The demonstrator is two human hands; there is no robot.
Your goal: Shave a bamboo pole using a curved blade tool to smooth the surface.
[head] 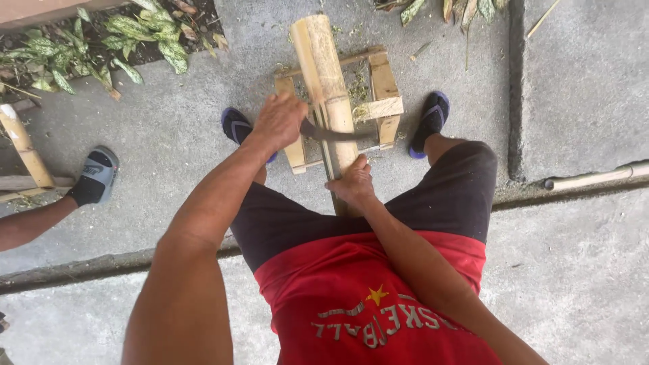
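Nearest the camera, at the bottom of the frame, are the person's red shirt (378, 304) and black shorts (446, 203), with both arms reaching up toward the centre. The right hand (351, 181), just above the shorts at centre, is closed around the near end of a bamboo pole (328, 61), pinning it between the knees. The pole runs from there toward the top centre, lying across a small wooden frame (384, 88) that stands on the concrete ground (574, 270). A little farther up and to the left, the left hand (277, 120) is clenched on the handle of a dark blade (334, 134), which lies crosswise against the pole just beyond the right hand; a lengthwise split shows in the bamboo there. By the look of it, the cut is under way with the edge biting into the cane. The next move calls for a steady pole, a blade in line with the grain, and the right fingers well clear of the edge. Blue sandals (433, 115) flank the frame on either side. At the left edge, another person's forearm and a foot in a grey sandal (98, 174) come in, near a second bamboo piece (23, 145). Leafy plants (101, 40) fill the upper left, and a pale pipe (595, 177) lies at the right.
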